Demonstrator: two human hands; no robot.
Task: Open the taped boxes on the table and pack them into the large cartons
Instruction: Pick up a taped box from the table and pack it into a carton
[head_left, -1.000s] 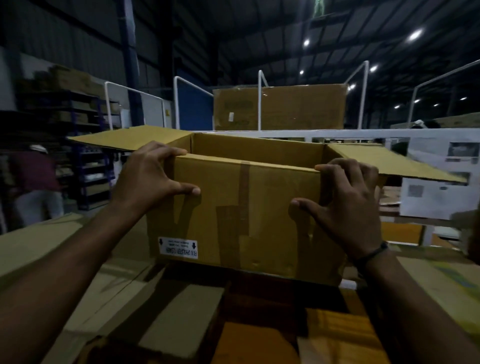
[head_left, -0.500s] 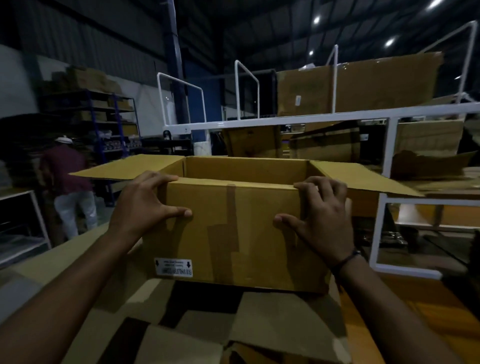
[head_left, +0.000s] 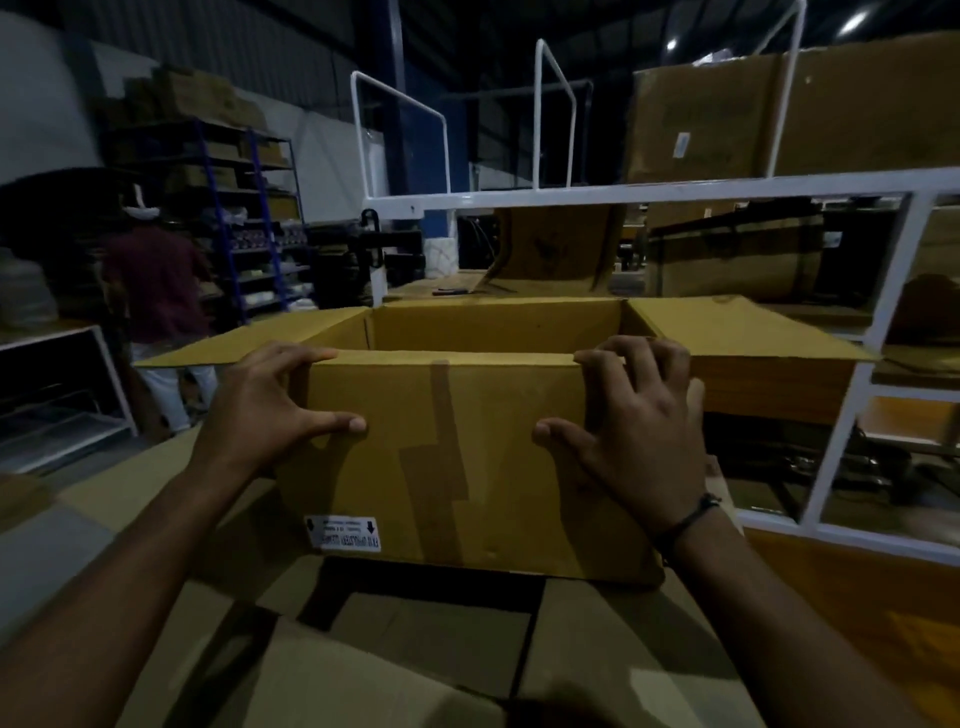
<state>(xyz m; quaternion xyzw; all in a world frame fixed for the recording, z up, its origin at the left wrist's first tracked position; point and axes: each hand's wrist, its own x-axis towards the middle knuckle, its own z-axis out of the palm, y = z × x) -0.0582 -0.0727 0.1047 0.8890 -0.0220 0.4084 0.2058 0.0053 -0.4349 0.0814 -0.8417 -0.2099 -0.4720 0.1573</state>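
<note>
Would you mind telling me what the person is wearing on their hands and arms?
Both forearms are bare as far as the picture shows, with no sleeves in view and no gloves. The left hand wears nothing visible. The right hand has a thin dark band around the wrist, like a cord bracelet. No rings or watch show.

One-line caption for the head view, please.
Both hands, left and right, grip the near wall of an open carton, flaps spread, above flattened cardboard in a dim warehouse.
</note>
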